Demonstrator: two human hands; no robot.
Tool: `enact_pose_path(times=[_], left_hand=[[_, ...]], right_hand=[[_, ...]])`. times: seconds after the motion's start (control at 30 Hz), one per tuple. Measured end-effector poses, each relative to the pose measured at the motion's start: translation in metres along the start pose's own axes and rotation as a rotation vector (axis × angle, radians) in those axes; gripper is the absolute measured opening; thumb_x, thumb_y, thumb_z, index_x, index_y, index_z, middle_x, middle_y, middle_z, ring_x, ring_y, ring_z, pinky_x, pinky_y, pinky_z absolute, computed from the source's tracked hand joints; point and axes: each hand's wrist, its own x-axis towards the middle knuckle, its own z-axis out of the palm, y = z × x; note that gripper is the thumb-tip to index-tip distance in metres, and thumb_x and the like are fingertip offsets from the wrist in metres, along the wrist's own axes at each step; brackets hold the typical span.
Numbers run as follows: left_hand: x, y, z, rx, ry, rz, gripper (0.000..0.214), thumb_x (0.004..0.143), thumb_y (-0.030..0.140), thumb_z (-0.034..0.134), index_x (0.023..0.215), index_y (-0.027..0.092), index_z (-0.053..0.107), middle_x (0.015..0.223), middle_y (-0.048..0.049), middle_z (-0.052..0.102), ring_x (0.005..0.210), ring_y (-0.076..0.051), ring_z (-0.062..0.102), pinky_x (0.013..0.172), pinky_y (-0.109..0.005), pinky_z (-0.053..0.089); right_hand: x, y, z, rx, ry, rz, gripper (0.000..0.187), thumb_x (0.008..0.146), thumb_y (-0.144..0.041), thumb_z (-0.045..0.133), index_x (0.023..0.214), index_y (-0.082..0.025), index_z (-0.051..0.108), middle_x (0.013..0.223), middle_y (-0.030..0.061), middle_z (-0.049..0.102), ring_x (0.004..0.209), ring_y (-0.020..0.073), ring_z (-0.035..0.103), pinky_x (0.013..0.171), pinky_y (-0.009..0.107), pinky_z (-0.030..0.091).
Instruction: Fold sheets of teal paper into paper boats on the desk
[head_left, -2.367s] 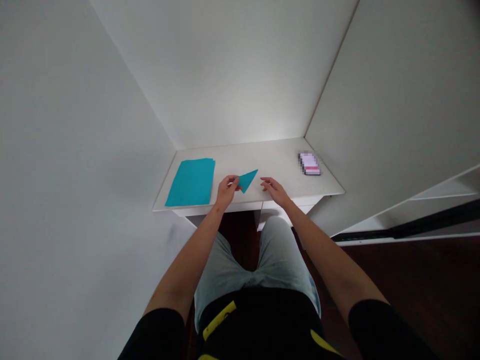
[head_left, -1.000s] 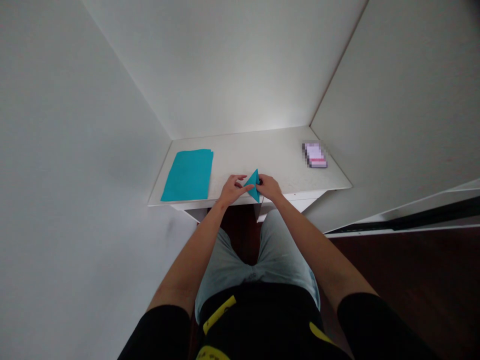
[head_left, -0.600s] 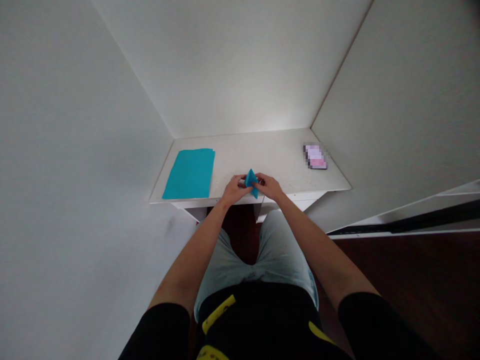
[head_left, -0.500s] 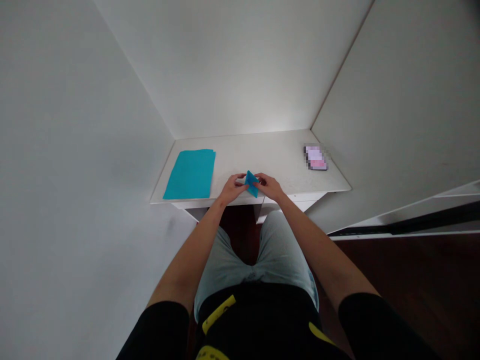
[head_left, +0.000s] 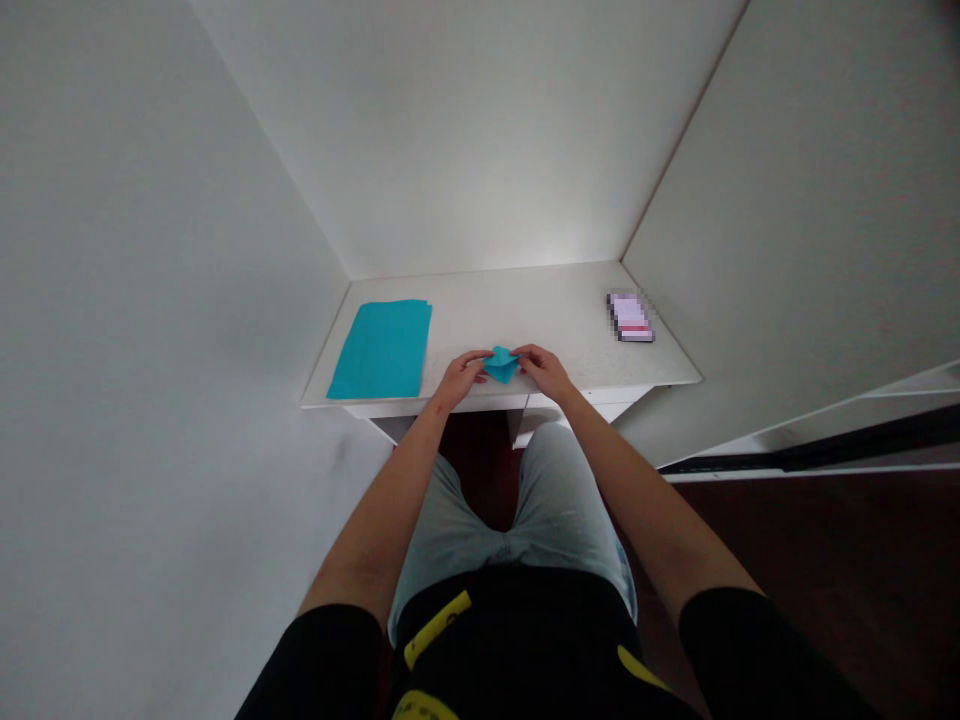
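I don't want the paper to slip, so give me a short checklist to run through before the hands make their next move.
1. Left hand on the folded blue paper: ok, fingers at its left end.
2. Right hand on the paper: ok, fingers at its right end.
3. Blue sheets away from the hands: ok, lying apart on the left of the desk.
4. Phone away from the hands: ok, lying apart on the desk's right side.
5. Creases sharp and lined up: cannot tell, too small in view.
6. Folded paper resting on the desk: cannot tell from this overhead angle.
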Motion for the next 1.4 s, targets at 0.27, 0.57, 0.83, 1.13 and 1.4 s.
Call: enact_pose_path(times=[0.27, 0.57, 0.83, 1.13, 1.4], left_hand=[[0.005, -0.005, 0.009, -0.04, 0.094, -0.061, 0.049, 0.079, 0.037, 0.095, 0.115, 0.018, 0.068, 0.093, -0.0058, 0.079, 0.078, -0.017, 0.072, 0.073, -0.028, 0.059], [0.006, -0.003, 0.009, -0.071, 0.07, -0.034, 0.039, 0.074, 0.04, 0.097, 0.098, 0.018, 0.075, 0.085, -0.0045, 0.078, 0.078, -0.018, 0.07, 0.077, -0.031, 0.057], [0.006, 0.003, 0.007, -0.141, 0.108, -0.085, 0.034, 0.078, 0.048, 0.092, 0.084, 0.018, 0.078, 0.081, -0.0036, 0.076, 0.078, -0.019, 0.069, 0.074, -0.031, 0.058], [0.006, 0.007, 0.005, -0.376, 0.213, -0.126, 0.038, 0.078, 0.047, 0.095, 0.094, 0.018, 0.076, 0.098, -0.0078, 0.079, 0.095, -0.022, 0.076, 0.079, -0.036, 0.068], [0.004, 0.002, 0.002, -0.448, 0.207, -0.082, 0.04, 0.077, 0.047, 0.097, 0.096, 0.018, 0.078, 0.101, -0.0083, 0.079, 0.104, -0.025, 0.075, 0.086, -0.039, 0.068]], right_hand=[[-0.004, 0.0, 0.0, 0.025, -0.061, 0.022, 0.025, 0.082, -0.045, 0.068, 0.09, -0.024, 0.08, 0.077, 0.0013, 0.074, 0.069, 0.0184, 0.064, 0.069, 0.031, 0.052], [-0.004, -0.007, 0.002, -0.112, -0.11, 0.013, 0.042, 0.087, -0.065, 0.072, 0.087, -0.024, 0.076, 0.074, 0.0004, 0.07, 0.07, 0.0182, 0.058, 0.065, 0.031, 0.043], [-0.001, -0.011, 0.002, -0.114, -0.009, 0.016, 0.045, 0.092, -0.067, 0.065, 0.084, -0.024, 0.075, 0.073, -0.0004, 0.067, 0.071, 0.0188, 0.058, 0.07, 0.032, 0.046], [0.005, -0.008, -0.002, 0.129, 0.187, 0.036, 0.053, 0.085, -0.078, 0.068, 0.085, -0.025, 0.072, 0.072, -0.0002, 0.066, 0.068, 0.019, 0.061, 0.07, 0.033, 0.054], [0.005, -0.005, -0.002, 0.178, 0.312, 0.062, 0.053, 0.085, -0.079, 0.069, 0.09, -0.025, 0.069, 0.07, -0.0025, 0.064, 0.06, 0.0159, 0.06, 0.063, 0.031, 0.054]])
